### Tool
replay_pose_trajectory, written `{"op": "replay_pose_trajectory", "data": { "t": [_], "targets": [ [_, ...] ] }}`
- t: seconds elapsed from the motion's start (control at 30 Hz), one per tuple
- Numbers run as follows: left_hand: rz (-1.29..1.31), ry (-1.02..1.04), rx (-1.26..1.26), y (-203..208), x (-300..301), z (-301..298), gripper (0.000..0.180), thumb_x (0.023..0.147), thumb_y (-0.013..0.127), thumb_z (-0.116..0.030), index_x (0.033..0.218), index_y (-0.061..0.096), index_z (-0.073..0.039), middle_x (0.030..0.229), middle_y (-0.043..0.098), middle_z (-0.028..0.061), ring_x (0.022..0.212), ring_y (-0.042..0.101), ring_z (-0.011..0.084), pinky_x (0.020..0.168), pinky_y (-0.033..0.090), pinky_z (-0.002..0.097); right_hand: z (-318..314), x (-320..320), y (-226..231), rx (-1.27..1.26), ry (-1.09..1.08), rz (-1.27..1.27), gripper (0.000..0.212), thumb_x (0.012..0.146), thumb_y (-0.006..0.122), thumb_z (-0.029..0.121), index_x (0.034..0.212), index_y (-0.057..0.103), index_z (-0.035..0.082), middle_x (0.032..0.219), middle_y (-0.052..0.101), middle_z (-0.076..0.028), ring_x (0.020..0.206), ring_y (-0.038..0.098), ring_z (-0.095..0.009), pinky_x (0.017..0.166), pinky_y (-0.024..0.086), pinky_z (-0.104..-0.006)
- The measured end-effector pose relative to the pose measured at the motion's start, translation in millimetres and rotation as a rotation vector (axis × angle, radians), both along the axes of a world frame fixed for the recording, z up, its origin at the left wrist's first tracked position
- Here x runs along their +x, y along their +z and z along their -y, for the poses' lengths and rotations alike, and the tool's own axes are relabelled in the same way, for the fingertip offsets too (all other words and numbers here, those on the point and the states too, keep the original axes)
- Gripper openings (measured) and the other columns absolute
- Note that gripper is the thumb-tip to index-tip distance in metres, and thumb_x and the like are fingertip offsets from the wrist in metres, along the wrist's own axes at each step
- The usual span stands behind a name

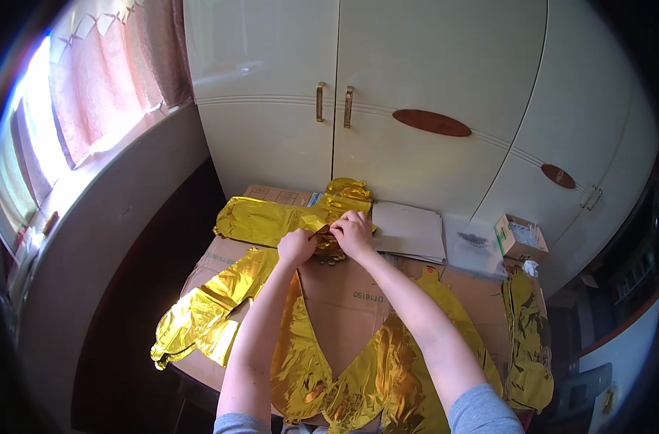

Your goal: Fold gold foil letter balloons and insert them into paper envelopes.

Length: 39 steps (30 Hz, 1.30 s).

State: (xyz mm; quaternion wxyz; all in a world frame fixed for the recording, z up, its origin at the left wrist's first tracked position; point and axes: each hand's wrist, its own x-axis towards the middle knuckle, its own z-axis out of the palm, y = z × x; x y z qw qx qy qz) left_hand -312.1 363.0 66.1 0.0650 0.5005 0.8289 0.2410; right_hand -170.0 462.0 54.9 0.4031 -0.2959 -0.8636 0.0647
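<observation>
From my remote post I see the left hand (298, 247) and right hand (352, 233), fingers pinching a gold foil piece (261, 220) that spreads leftward from them across the cardboard-covered table (340, 289). I judge the work unfinished: this piece is in hand; other foil pieces (206, 315) lie unheld, nearer and rightward.

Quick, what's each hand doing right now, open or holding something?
Left hand: curled closed at the gold foil; its exact grip is hidden.
Right hand: closed, pinching the gold foil.
</observation>
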Motion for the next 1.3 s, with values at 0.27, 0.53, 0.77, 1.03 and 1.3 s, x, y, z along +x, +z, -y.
{"op": "replay_pose_trajectory", "data": {
  "t": [0.27, 0.53, 0.77, 1.03, 1.3],
  "targets": [
    [0.049, -0.013, -0.029, 2.6, -3.3, -0.1, 0.030, 0.077, 0.059, -0.040, 0.092, 0.074, -0.018, 0.084, 0.070, 0.0140, 0.084, 0.067, 0.0320, 0.078, 0.052, 0.0413, -2.3, -6.6, 3.7, -0.063, 0.055, 0.036, 0.012, 0.078, 0.070, 0.022, 0.080, 0.066, 0.011, 0.077, 0.066, -0.006, 0.080, 0.060, -0.028, 0.073, 0.048, -0.0417],
    [0.138, -0.024, 0.014, 9.3, 1.0, 0.1, 0.036, 0.076, 0.058, -0.047, 0.093, 0.075, -0.020, 0.086, 0.071, 0.0106, 0.085, 0.068, 0.0310, 0.079, 0.053, 0.0399, -6.8, -3.1, -13.8, -0.117, 0.096, 0.021, 0.012, 0.078, 0.065, 0.014, 0.087, 0.057, 0.012, 0.076, 0.066, -0.006, 0.075, 0.063, -0.030, 0.067, 0.050, -0.0431],
    [0.020, 0.072, -0.012, 8.0, 12.6, -8.2, 0.035, 0.078, 0.058, -0.043, 0.093, 0.075, -0.017, 0.089, 0.071, 0.0160, 0.087, 0.068, 0.0317, 0.078, 0.054, 0.0413, 9.9, -6.1, -1.1, 0.030, 0.022, -0.098, 0.019, 0.074, 0.071, 0.009, 0.086, 0.057, 0.009, 0.080, 0.062, -0.007, 0.080, 0.060, -0.030, 0.074, 0.049, -0.0417],
    [0.095, 0.084, -0.010, 13.4, 11.6, -14.0, 0.033, 0.082, 0.057, -0.043, 0.091, 0.075, -0.017, 0.090, 0.070, 0.0162, 0.087, 0.067, 0.0344, 0.079, 0.053, 0.0431, 8.5, 15.0, -18.2, -0.001, 0.213, 0.161, 0.030, 0.074, 0.071, 0.010, 0.101, 0.059, 0.008, 0.105, 0.058, -0.011, 0.102, 0.056, -0.029, 0.087, 0.046, -0.0394],
    [0.069, 0.142, 0.257, 25.3, -17.0, -16.3, 0.031, 0.085, 0.059, -0.041, 0.097, 0.074, -0.017, 0.088, 0.069, 0.0170, 0.085, 0.066, 0.0364, 0.077, 0.053, 0.0440, 2.0, -2.1, -26.1, -0.120, 0.216, 0.318, 0.034, 0.087, 0.061, 0.025, 0.117, 0.059, 0.008, 0.118, 0.056, -0.013, 0.113, 0.052, -0.032, 0.096, 0.043, -0.0422]
  ]
}}
